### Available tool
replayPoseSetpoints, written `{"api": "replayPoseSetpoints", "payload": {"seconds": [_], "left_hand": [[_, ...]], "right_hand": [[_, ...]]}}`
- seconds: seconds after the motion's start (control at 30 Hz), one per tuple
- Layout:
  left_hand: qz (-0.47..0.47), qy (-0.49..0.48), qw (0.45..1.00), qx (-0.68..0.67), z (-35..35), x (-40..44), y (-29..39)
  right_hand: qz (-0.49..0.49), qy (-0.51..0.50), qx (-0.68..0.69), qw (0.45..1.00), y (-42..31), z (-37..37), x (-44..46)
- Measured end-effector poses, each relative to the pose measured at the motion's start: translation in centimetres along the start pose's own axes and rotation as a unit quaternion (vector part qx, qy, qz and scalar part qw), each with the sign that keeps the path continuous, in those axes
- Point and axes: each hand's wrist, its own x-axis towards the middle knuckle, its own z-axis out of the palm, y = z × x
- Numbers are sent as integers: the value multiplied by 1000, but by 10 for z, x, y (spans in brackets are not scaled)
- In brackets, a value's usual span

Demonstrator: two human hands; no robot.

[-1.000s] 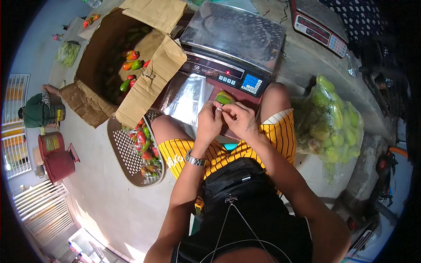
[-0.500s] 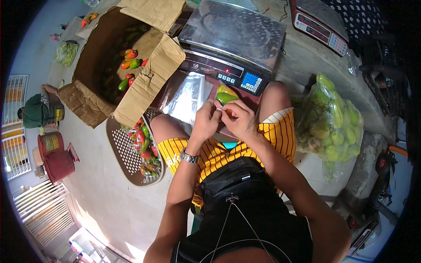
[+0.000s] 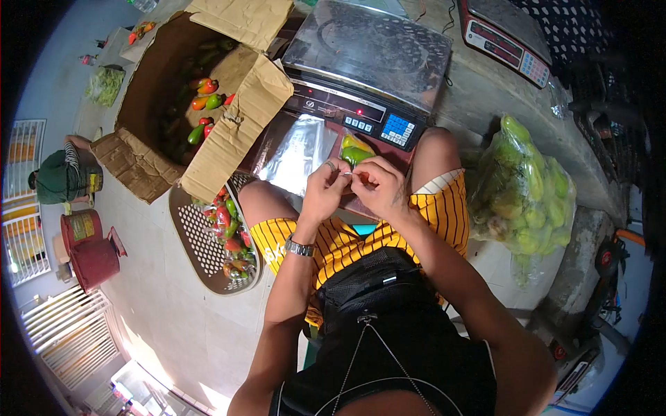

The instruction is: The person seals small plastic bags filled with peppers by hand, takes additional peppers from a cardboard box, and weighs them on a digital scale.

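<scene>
My left hand (image 3: 325,191) and my right hand (image 3: 378,187) meet over my lap, fingertips pinched on the gathered end of a small clear plastic bag. The bag holds green and yellow peppers (image 3: 355,151) and lies just beyond my fingers, below the keypad of a digital scale (image 3: 368,55). A stack of flat clear plastic bags (image 3: 295,156) is left of my hands. More peppers (image 3: 208,97) lie in an open cardboard box (image 3: 236,132). Packed peppers (image 3: 232,229) fill one side of a brown perforated basket (image 3: 201,243) beside my left knee.
A large clear bag of green vegetables (image 3: 527,201) rests right of my right knee. A second scale (image 3: 506,48) stands at the upper right. At the far left a person in green (image 3: 59,173) bends near red tubs (image 3: 90,249). Leafy greens (image 3: 105,84) lie beyond the box.
Since the earliest frame, the bagged peppers have shifted slightly and show more between my fingers and the scale. My left wrist has moved slightly left. Both hands keep their pinch.
</scene>
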Motion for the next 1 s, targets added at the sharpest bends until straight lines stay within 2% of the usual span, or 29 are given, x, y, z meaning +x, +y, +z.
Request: {"api": "replayPoseSetpoints", "payload": {"seconds": [0.17, 0.33, 0.43, 0.67, 0.93, 1.0], "left_hand": [[-32, -58, 994, -87, -6, -1, 10], [-60, -47, 992, -105, -8, 1, 12], [-63, -35, 990, -118, -5, 2, 12], [-43, -34, 997, -51, -10, 5, 6], [-44, -6, 999, -18, -13, 8, 5], [-44, -1, 999, -11, -12, 10, 4]], "right_hand": [[12, 1, 1, 1000, 2, -1, 0], [16, 5, 5, 1000, 4, 3, -2], [-37, 22, -24, 999, 5, 4, -4], [-171, -52, -98, 979, 13, -6, 3], [-310, -210, -238, 896, 19, -22, 27], [-347, -215, -262, 875, 15, -28, 37]]}}
